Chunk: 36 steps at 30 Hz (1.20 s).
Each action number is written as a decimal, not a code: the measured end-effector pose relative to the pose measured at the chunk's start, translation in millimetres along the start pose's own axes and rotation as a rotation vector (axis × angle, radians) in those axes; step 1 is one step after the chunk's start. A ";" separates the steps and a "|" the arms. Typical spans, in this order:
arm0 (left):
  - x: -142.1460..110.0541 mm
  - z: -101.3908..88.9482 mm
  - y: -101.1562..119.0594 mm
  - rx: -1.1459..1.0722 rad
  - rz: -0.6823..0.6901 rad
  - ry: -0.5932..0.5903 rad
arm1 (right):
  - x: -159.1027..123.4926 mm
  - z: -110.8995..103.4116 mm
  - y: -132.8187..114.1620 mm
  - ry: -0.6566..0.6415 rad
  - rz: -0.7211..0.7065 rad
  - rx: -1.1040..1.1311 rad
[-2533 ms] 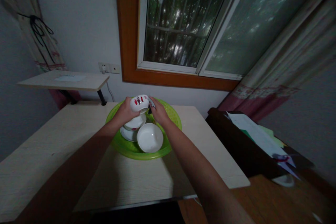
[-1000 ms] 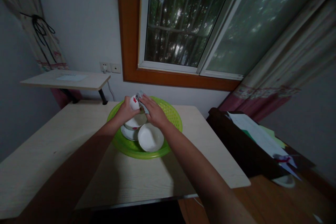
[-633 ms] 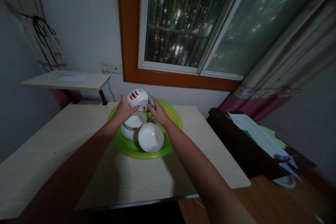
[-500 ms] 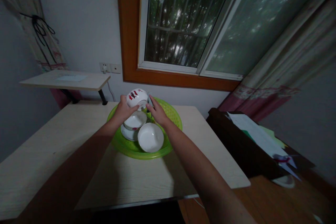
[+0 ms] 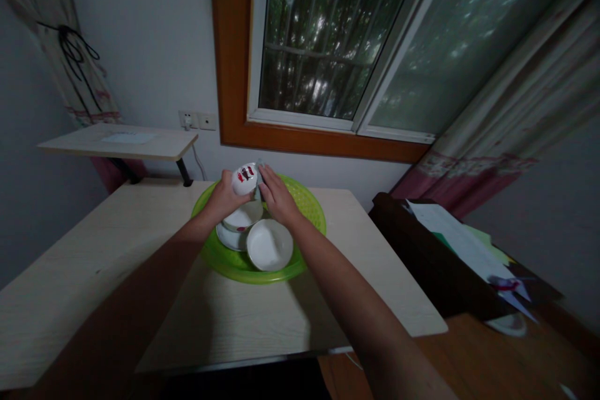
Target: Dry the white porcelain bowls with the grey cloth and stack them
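Observation:
My left hand (image 5: 224, 199) grips a small white bowl with red marks (image 5: 245, 179), tilted on its side above the green basin (image 5: 307, 212). My right hand (image 5: 277, 198) is closed against the bowl's right side, pressing a grey cloth (image 5: 260, 167) of which only a corner shows. Below them, inside the basin, a white bowl (image 5: 242, 215) sits on a white plate (image 5: 228, 239). Another white bowl (image 5: 269, 244) rests open side up at the basin's front.
The basin stands on a pale wooden table (image 5: 94, 262). A small side table (image 5: 117, 140) is at the back left by the wall. A dark cabinet with papers (image 5: 450, 244) stands to the right. The window (image 5: 328, 44) is behind.
The red-marked bowl has been turned in my left hand, and my right hand with the cloth has moved up against its side. The dishes in the basin have stayed put.

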<state>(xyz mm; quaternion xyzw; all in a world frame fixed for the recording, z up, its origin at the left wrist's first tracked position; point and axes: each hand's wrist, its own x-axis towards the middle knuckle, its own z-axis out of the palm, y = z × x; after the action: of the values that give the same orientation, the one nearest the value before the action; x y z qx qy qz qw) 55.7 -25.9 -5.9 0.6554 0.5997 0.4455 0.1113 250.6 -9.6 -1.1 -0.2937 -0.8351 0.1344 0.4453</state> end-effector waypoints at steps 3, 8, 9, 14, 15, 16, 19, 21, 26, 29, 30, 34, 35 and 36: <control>-1.2 -1.2 2.0 0.006 -0.006 0.011 | -1.8 2.7 15.1 0.057 0.153 0.078; -2.6 -4.1 5.2 -0.005 -0.020 -0.026 | -4.0 2.9 24.6 0.097 0.215 0.101; -2.5 -3.8 4.7 -0.007 -0.013 -0.030 | -4.1 1.9 22.9 0.098 0.184 0.088; -1.6 2.3 -2.5 -0.009 0.045 -0.084 | -2.5 -2.9 3.2 0.000 -0.053 -0.058; -1.5 3.4 -4.0 -0.011 0.054 -0.093 | -1.9 -3.1 -1.0 -0.028 -0.103 -0.085; -1.4 4.3 -5.2 -0.016 0.059 -0.097 | -1.3 -3.0 -4.6 -0.047 -0.137 -0.106; -1.0 5.0 -6.7 -0.023 0.046 -0.082 | 0.3 -1.9 -9.1 -0.060 -0.159 -0.124; -0.7 3.8 -5.6 -0.018 0.027 -0.068 | 1.0 -1.5 -6.5 -0.049 -0.114 -0.106; -0.6 -2.4 1.4 -0.033 -0.017 -0.013 | 0.5 -1.4 9.7 0.008 0.065 -0.001; -0.7 -5.4 2.9 -0.069 -0.040 0.024 | -1.3 -0.9 17.5 0.038 0.177 0.088; -0.7 -5.8 2.4 -0.086 -0.044 0.035 | -2.0 -0.7 19.2 0.041 0.214 0.118; -0.1 -5.3 -1.7 -0.139 -0.041 0.021 | -4.6 -0.4 22.8 0.049 0.310 0.226; 0.1 -5.2 -2.2 -0.142 -0.038 0.011 | -5.0 -0.5 23.3 0.056 0.317 0.245; 0.2 -5.3 -2.1 -0.142 -0.036 0.004 | -5.1 -0.7 23.7 0.064 0.318 0.260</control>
<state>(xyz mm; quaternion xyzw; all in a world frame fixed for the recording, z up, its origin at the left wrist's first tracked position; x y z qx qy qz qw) 50.5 -27.3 -4.2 0.6340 0.5785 0.4863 0.1642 262.2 5.9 -15.6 -0.3661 -0.7393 0.3003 0.4788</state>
